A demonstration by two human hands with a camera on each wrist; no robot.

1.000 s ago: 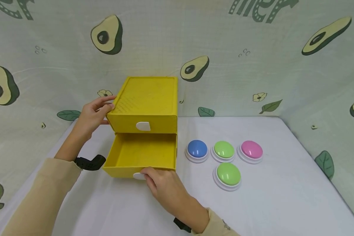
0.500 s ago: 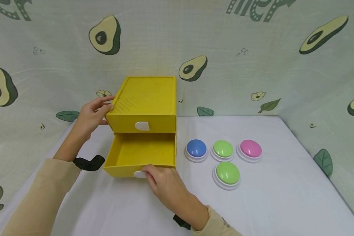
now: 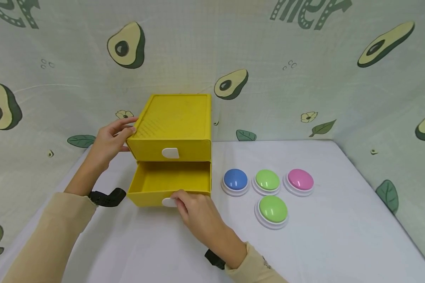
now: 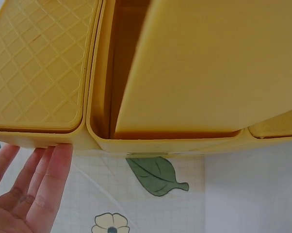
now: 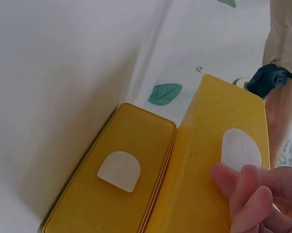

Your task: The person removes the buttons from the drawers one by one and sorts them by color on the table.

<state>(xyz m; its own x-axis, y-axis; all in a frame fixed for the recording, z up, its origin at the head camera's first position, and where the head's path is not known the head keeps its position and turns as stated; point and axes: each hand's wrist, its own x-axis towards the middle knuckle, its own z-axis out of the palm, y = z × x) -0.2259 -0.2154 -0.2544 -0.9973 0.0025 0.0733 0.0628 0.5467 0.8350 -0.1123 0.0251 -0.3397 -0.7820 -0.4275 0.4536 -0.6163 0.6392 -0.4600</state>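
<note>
A yellow drawer cabinet (image 3: pixel 177 118) stands on the white table, its middle drawer (image 3: pixel 148 199) pulled partly out and bare inside. With its fingers against the cabinet's left side and upper edge, my left hand (image 3: pixel 108 143) steadies nothing else; in the left wrist view its fingers (image 4: pixel 51 179) are straight and touch the yellow edge. My right hand (image 3: pixel 200 218) pinches the middle drawer's white handle (image 5: pixel 240 150) at the front. The top drawer's front (image 3: pixel 148 150) is flush with the cabinet. Below the pulled drawer, the right wrist view shows a closed lower drawer (image 5: pixel 131 131) with its own white tab.
Right of the cabinet are several round push buttons on white bases: a blue one (image 3: pixel 235 179), two green ones, one farther (image 3: pixel 267 180) and one nearer (image 3: pixel 273 209), and a pink one (image 3: pixel 300 179). An avocado-print cloth (image 3: pixel 184 47) hangs behind the table.
The middle drawer has slid a little inward, away from me, with my right hand on its handle. My left hand stays at the cabinet's side.
</note>
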